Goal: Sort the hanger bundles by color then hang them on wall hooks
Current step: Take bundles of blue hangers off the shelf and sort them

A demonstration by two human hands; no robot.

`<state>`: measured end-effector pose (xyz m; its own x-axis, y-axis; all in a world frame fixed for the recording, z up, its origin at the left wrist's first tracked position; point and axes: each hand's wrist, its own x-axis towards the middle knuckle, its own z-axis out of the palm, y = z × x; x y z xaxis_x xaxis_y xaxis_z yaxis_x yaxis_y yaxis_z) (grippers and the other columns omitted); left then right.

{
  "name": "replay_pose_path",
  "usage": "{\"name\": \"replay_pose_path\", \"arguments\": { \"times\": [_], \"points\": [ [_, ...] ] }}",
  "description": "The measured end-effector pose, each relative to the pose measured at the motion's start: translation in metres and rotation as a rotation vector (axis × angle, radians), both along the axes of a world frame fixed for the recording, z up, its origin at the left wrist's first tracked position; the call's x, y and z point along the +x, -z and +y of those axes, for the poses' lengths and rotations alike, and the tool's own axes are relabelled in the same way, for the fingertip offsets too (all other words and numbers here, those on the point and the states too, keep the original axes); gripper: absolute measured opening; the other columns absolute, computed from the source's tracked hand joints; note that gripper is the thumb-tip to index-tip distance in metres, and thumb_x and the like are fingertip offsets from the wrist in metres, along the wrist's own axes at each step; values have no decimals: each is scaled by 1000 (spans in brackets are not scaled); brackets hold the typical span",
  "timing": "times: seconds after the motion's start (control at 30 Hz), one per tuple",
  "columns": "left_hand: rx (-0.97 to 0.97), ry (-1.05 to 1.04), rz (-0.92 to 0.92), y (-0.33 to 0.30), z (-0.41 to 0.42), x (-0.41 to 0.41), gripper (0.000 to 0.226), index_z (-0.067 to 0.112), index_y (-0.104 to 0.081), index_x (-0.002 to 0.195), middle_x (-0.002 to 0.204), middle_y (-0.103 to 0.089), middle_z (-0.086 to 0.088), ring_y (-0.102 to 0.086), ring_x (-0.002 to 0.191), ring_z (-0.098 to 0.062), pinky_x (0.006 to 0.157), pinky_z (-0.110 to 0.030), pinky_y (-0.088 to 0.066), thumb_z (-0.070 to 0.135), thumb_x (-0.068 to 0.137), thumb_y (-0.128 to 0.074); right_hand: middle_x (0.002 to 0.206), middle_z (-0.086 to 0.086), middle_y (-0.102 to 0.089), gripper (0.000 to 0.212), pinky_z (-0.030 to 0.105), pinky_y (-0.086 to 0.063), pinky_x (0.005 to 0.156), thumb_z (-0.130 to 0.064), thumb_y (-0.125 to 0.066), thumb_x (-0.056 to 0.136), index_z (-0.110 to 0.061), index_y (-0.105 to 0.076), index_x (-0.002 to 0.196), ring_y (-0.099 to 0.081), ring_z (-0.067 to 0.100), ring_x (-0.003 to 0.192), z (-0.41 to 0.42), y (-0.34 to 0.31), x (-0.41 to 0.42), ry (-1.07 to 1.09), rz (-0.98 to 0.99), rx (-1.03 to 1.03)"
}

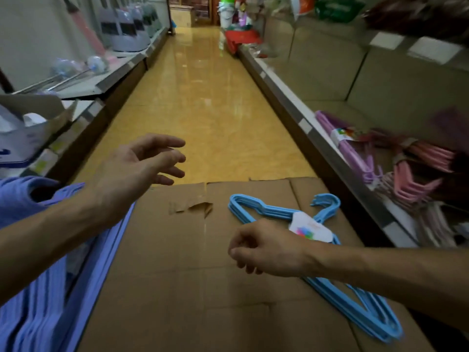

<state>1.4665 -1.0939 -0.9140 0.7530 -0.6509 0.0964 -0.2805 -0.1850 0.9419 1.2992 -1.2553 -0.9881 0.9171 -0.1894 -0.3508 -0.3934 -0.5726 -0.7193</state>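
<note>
A bundle of light blue hangers [269, 212] with a white label lies flat on a cardboard box [193, 288], partly under my right forearm. My right hand [266, 250] hovers over the box just left of that bundle, fingers loosely curled, holding nothing. My left hand [142, 163] is raised above the box's far left corner with fingers spread and relaxed. Purple-blue hangers [43, 288] hang under my left forearm at the box's left side. On the right shelf lie a purple hanger bundle [347, 146] and pink hanger bundles [416, 179].
Shop shelves run along both sides of a narrow aisle with a glossy yellow floor [203, 97]. The left shelf [106, 80] carries boxed goods and long-handled brushes. A red item [241, 39] and stacked goods stand far down the aisle on the right.
</note>
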Motion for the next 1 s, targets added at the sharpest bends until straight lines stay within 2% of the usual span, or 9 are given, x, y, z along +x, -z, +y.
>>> {"name": "replay_pose_path", "arguments": {
  "times": [0.2, 0.3, 0.43, 0.57, 0.63, 0.73, 0.83, 0.9, 1.0],
  "points": [
    [-9, 111, 108, 15, -34, -34, 22, 25, -67, 114, 97, -73, 3, -73, 86, -13, 77, -33, -57, 20, 93, -62, 82, -3, -71, 12, 21, -55, 66, -22, -58, 99, -16, -68, 101, -65, 2, 68, -36, 20, -52, 232, -75, -46],
    [-43, 115, 218, 23, -46, -45, 21, 21, -68, 112, 96, -74, -1, -73, 83, -18, 75, -33, -57, 18, 93, -61, 85, -9, -66, 14, 15, -48, 68, -29, -57, 98, -23, -68, 103, -61, 2, 77, -56, 40, -75, 211, -12, -236],
    [-38, 133, 298, 36, -59, -61, 20, 16, -69, 111, 95, -74, -8, -70, 80, -23, 72, -35, -56, 15, 93, -61, 101, -11, -67, 15, 30, -52, 83, -34, -55, 96, -28, -67, 103, -59, 6, 92, -90, 59, -99, 254, 72, -370],
    [-6, 158, 284, 41, -76, -67, 19, 18, -69, 110, 95, -74, -7, -71, 81, -23, 74, -37, -56, 16, 93, -62, 100, -12, -68, 12, 30, -55, 79, -34, -57, 94, -28, -67, 98, -62, 4, 88, -108, 66, -109, 408, 45, -348],
    [-14, 163, 287, 41, -85, -69, 19, 18, -69, 110, 92, -74, -6, -71, 79, -21, 73, -36, -57, 15, 94, -60, 103, -8, -68, 12, 27, -50, 75, -32, -58, 95, -25, -67, 101, -62, 8, 91, -116, 67, -114, 453, 43, -365],
    [-29, 176, 299, 43, -95, -72, 19, 19, -69, 111, 93, -73, -6, -70, 79, -21, 74, -36, -57, 15, 93, -61, 106, 0, -63, 27, 36, -51, 84, -35, -63, 92, -17, -62, 113, -61, 20, 99, -133, 75, -123, 564, 101, -421],
    [-33, 189, 317, 49, -101, -72, 20, 20, -69, 111, 93, -73, -6, -71, 78, -21, 73, -36, -55, 16, 93, -60, 128, 8, -50, 59, 42, -48, 98, -48, -69, 85, -15, -50, 130, -54, 28, 116, -149, 90, -131, 657, 289, -409],
    [-21, 196, 326, 55, -104, -71, 21, 22, -68, 112, 94, -74, -4, -72, 80, -21, 74, -37, -55, 17, 94, -60, 136, 11, -45, 75, 45, -47, 102, -55, -72, 80, -15, -45, 137, -50, 31, 123, -155, 101, -133, 673, 394, -377],
    [-14, 192, 350, 63, -107, -70, 21, 22, -68, 112, 95, -73, -6, -72, 79, -21, 77, -40, -56, 17, 93, -60, 132, 9, -51, 73, 40, -50, 96, -56, -73, 78, -15, -47, 132, -55, 27, 116, -158, 113, -131, 621, 486, -357]
  ]
}}
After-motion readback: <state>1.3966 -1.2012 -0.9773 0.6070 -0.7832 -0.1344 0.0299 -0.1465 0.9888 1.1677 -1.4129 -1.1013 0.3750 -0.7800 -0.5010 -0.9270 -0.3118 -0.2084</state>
